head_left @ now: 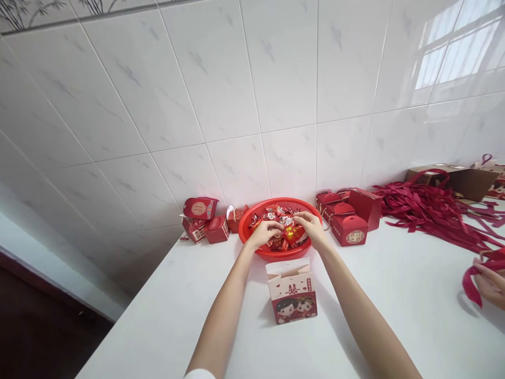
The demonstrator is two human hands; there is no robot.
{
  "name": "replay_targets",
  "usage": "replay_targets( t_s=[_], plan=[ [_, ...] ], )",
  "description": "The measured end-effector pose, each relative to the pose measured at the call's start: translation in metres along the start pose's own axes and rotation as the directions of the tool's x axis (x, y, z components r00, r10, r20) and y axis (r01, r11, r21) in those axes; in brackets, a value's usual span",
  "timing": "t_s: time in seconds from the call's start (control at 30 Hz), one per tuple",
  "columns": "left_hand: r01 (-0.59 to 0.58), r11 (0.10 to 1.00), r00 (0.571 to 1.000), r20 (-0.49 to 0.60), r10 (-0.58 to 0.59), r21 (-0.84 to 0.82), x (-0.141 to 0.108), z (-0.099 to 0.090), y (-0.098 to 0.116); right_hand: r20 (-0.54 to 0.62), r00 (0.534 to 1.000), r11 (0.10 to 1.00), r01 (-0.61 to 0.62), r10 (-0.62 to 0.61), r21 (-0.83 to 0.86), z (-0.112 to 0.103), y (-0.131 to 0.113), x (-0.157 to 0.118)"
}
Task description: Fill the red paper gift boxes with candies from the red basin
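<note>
My left grip [265, 235] is positioned over the left half of the basket: fingers bent, tips down among the sweets. My right grip [313, 230] enters across the right rim, with thumb and fingers directed toward the centre. Both are partly curled; I cannot tell whether either is closed on a sweet. A shiny red-and-gold packet [292, 234] is located between my two sets of fingertips.

The wrapped sweets [286, 221] are contained in the round red plastic basket [276, 256], which stands near the wall. Directly in front of the basket, between my forearms, stands a paper box [294, 292] — cream above, red below, printed with two cartoon figures, top flaps raised.

Left of the basket: a group of small red boxes [217, 229], one resting on top of the others. Right of the basket: a second group of red cartons [351, 230], set close together. Further right: a heap of dark red ribbons [418, 205], with a brown cardboard box [467, 184] behind it. At the right edge, another person's hand [491, 281] holds a ribbon. All items rest on the white tabletop [177, 316]; behind it — a tiled wall [284, 79].
</note>
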State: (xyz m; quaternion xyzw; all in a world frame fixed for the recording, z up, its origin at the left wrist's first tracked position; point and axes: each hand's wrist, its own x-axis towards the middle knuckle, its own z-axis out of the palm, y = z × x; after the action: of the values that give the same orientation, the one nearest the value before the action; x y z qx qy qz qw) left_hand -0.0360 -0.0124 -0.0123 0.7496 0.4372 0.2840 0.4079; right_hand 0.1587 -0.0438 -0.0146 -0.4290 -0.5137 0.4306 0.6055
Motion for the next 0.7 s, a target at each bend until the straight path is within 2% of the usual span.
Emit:
replay_targets(
  t_s=[0.2, 0.33, 0.43, 0.53, 0.6, 0.7],
  plan=[
    [-0.116, 0.96, 0.987, -0.137, 0.083, -0.253, -0.005, -0.002, 0.006, 0.021, 1.0, 0.999, 0.005, -0.005, 0.035, 0.0, 0.001, 0.003],
    [-0.106, 0.919, 0.988, -0.146, 0.054, -0.38, -0.007, -0.001, 0.006, 0.107, 0.994, 0.999, -0.013, 0.008, 0.048, 0.012, 0.001, -0.002],
    [-0.097, 0.92, 0.99, -0.133, 0.05, -0.381, -0.007, 0.0, 0.003, 0.094, 0.996, 0.996, -0.02, 0.011, 0.091, 0.02, 0.005, -0.002],
    [-0.039, 0.976, 0.997, -0.068, 0.025, -0.213, -0.004, 0.001, 0.001, -0.026, 1.0, 0.989, 0.002, 0.002, 0.151, 0.021, 0.009, 0.002],
    [0.054, 0.998, 0.996, 0.069, -0.053, -0.011, -0.001, 0.003, 0.001, -0.113, 0.994, 0.978, 0.009, 0.015, 0.208, 0.019, 0.011, 0.005],
    [0.143, 0.966, 0.938, 0.284, -0.202, 0.214, 0.004, 0.006, 0.0, -0.195, 0.979, 0.956, 0.007, 0.053, 0.293, 0.015, 0.011, 0.008]
  ],
)
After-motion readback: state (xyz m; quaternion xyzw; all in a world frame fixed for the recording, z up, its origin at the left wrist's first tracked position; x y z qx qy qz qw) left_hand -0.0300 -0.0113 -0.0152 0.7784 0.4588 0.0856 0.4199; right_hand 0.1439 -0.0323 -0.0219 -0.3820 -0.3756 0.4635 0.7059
